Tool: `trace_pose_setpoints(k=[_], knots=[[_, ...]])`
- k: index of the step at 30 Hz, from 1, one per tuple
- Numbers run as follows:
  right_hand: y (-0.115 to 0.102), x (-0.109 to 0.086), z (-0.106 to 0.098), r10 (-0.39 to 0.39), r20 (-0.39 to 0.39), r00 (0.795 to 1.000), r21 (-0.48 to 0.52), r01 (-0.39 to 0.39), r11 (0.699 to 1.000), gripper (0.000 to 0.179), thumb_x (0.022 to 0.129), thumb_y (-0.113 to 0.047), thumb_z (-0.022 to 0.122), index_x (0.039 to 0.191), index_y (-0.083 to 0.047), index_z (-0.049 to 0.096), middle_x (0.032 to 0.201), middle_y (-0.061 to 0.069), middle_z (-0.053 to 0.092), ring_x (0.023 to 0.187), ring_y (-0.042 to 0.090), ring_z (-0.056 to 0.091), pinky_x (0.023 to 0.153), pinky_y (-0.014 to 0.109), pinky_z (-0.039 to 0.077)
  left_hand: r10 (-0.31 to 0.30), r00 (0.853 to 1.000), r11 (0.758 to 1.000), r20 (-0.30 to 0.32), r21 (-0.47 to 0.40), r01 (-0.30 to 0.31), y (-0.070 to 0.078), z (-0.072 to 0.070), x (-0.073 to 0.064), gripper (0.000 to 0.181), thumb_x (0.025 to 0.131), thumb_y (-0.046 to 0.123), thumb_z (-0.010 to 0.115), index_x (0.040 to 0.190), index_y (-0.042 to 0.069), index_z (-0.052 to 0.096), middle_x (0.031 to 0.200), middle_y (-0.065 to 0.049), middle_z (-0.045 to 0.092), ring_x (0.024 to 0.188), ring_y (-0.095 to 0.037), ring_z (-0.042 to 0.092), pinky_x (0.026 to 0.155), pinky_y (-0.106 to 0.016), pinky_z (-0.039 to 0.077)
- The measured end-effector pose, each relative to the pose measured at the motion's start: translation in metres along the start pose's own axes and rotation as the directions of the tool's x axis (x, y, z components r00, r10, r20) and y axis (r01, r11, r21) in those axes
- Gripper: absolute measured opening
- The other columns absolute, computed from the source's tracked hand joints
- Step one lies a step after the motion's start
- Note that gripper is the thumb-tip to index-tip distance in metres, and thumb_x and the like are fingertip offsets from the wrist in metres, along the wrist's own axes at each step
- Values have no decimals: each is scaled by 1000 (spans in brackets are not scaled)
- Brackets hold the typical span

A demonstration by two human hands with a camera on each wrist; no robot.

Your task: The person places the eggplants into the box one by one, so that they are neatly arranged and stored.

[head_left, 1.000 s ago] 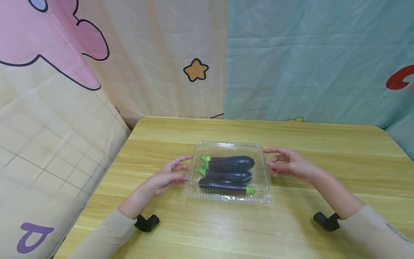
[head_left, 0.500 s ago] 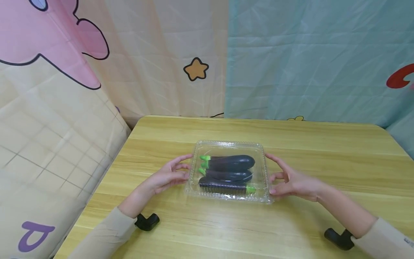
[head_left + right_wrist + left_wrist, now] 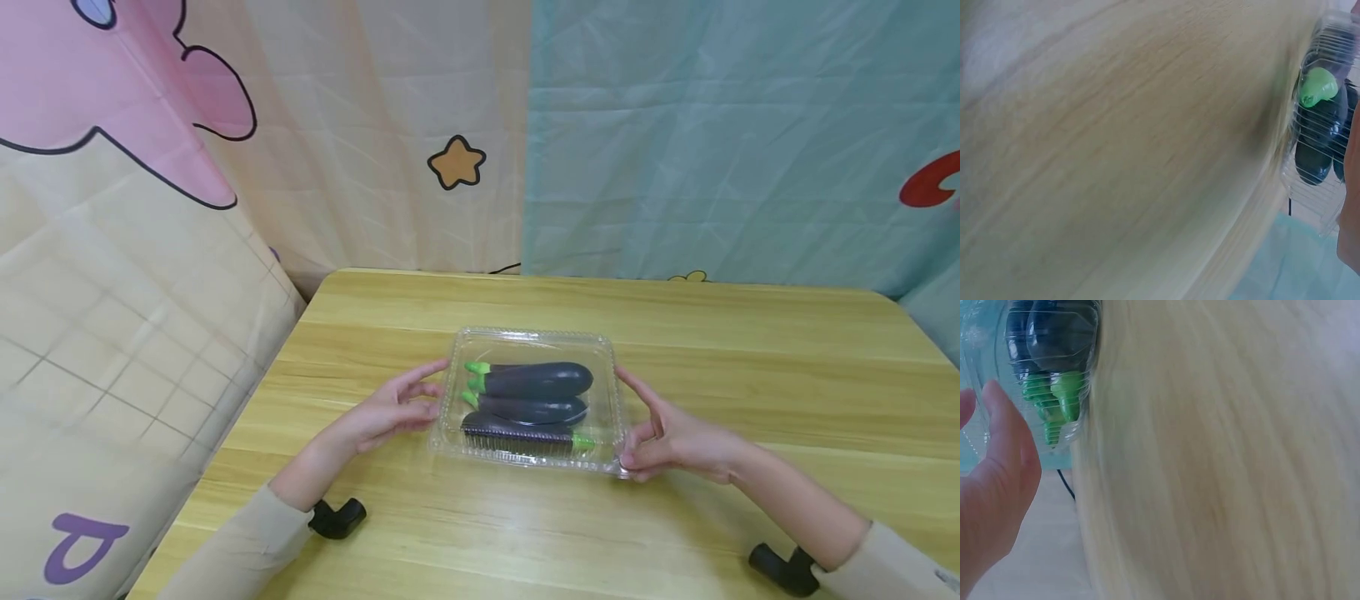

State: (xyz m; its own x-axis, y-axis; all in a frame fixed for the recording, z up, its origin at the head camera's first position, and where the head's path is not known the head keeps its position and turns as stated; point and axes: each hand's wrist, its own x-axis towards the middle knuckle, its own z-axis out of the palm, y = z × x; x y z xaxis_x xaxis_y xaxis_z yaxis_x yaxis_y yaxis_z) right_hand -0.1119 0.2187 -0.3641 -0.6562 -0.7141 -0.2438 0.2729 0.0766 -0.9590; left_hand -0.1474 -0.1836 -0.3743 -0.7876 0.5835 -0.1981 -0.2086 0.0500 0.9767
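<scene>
A lidded clear plastic box (image 3: pixel 532 336) sits on the table with several dark purple eggplants (image 3: pixel 536 380) inside. Most of their green stems point left; the front one's points right. My left hand (image 3: pixel 392 410) is at the box's left side, index finger reaching along the rim, thumb lower. The left wrist view shows thumb and finger spread beside the clear wall. At the front right corner, my right hand (image 3: pixel 678 442) pinches the box's edge between thumb and fingers, with its index finger stretched up along the right side. In the right wrist view that hand (image 3: pixel 1352 206) is mostly cut off.
A wood-grain table (image 3: pixel 780 367) carries the box near its middle. Printed cloth curtains (image 3: pixel 712 150) hang behind and to the left. Black curved pieces (image 3: pixel 337 518) stick out from both sleeves over the table.
My right hand has moved down the box's right side toward the front corner and now pinches the edge there. The left hand and the box have hardly moved.
</scene>
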Motion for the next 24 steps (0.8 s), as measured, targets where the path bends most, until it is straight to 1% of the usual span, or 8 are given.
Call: trace_pose_setpoints(k=[3,5,8,11,16,20,24], knots=[[-1,0,1,2,-12,1000,-26,-3,1000,114,82,4,64,142,-30,-28,86,17,64,79,27,65,72,41,55,-18,1000,998,18,58,16,2,1,-4,75,88,1,56,150,12,15,116,-16,47,92,-17,58,83,-33,51],[-1,-1,2,7,-19,1000,-33,-7,999,114,82,3,64,142,-30,-27,86,18,64,79,27,65,71,40,56,-34,998,996,46,79,31,3,2,-7,80,86,1,59,150,15,13,110,-14,49,89,-17,59,82,-35,52],[-2,-1,3,13,-26,1000,-36,-14,999,115,82,3,64,142,-30,-28,85,18,64,78,27,65,70,39,56,-56,994,995,95,88,47,5,4,-10,87,84,1,62,150,18,9,102,-10,51,83,-16,59,79,-36,53],[-2,-1,3,19,-29,999,-37,-20,999,115,82,3,64,142,-30,-28,86,19,64,78,27,65,70,38,56,-67,989,994,132,91,55,7,6,-12,94,81,0,64,150,21,4,96,-7,53,80,-17,58,79,-38,52],[-2,-1,4,28,-38,999,-32,-29,999,115,82,3,64,142,-31,-28,86,19,64,78,27,65,70,38,56,-88,986,992,145,102,73,7,9,-13,100,81,-1,65,150,25,-3,89,-8,57,81,-20,60,80,-40,52],[-2,-1,4,30,-45,999,-28,-32,999,114,82,4,64,143,-32,-27,85,19,63,77,26,64,69,38,56,-96,986,990,136,113,81,7,11,-12,100,83,-1,64,150,26,-5,86,-9,60,82,-22,62,79,-39,53],[-3,-1,6,35,-52,998,-18,-36,999,114,82,4,64,143,-33,-26,84,18,63,77,26,64,69,38,56,-103,984,991,147,103,89,7,11,-12,100,84,-1,64,150,26,-6,82,-9,63,81,-25,63,77,-38,54]])
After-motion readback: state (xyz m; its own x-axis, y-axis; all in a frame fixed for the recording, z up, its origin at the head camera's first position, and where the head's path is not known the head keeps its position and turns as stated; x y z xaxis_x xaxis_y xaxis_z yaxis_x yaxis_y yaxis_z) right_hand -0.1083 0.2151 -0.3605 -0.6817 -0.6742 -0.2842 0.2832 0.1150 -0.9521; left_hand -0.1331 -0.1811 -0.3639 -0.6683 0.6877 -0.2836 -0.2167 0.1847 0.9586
